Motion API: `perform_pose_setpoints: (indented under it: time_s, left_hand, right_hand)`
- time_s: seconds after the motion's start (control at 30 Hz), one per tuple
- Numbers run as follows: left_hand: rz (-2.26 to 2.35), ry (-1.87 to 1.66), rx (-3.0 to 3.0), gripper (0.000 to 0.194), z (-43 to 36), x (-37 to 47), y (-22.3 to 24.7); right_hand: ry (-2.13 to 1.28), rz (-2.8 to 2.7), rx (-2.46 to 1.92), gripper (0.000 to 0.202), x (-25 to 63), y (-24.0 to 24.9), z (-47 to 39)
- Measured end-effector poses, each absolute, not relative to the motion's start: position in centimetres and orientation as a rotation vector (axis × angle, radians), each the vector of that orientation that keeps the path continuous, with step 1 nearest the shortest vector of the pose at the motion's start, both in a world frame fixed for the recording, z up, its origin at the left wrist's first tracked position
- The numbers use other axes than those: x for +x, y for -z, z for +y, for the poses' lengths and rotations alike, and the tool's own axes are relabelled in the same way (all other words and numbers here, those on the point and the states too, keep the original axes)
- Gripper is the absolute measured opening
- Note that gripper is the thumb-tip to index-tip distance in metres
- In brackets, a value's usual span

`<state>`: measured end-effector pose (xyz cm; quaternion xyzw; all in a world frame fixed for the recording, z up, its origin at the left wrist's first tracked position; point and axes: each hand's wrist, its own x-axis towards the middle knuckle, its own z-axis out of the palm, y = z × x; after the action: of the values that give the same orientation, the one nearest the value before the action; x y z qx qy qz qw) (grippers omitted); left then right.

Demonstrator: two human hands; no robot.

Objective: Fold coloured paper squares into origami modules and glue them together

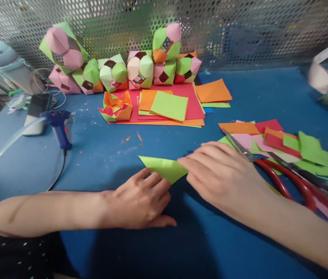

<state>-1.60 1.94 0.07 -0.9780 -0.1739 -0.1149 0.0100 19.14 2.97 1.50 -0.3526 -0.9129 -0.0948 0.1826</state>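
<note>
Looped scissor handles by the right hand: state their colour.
Red handles, shown best in the head view.

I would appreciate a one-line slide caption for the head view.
Two hands, left and right, on a folded green paper, with paper ornaments behind.

Palm down and thumb extended, a person's left hand (143, 199) touches the near left of the green paper (168, 168); the right hand (224, 174), fingers together, covers its right end.
</note>
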Motion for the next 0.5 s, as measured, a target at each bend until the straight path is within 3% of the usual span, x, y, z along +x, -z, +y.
perform_pose_setpoints:
  time_s: [0.27,0.37,0.5]
  left_hand:
    - [-0.448,0.381,-2.981,0.053,1.5,-1.4,0.3]
    - [-0.444,0.389,-2.978,0.052,1.6,-1.3,0.1]
    - [-0.485,0.372,-3.003,0.053,1.6,-1.3,0.1]
  right_hand:
    - [-0.329,-2.796,-0.806,0.053,17.6,2.2,2.9]
    - [-0.277,-2.823,-0.834,0.054,18.1,2.1,2.7]
    - [0.101,-2.843,-0.966,0.050,19.1,1.2,1.7]
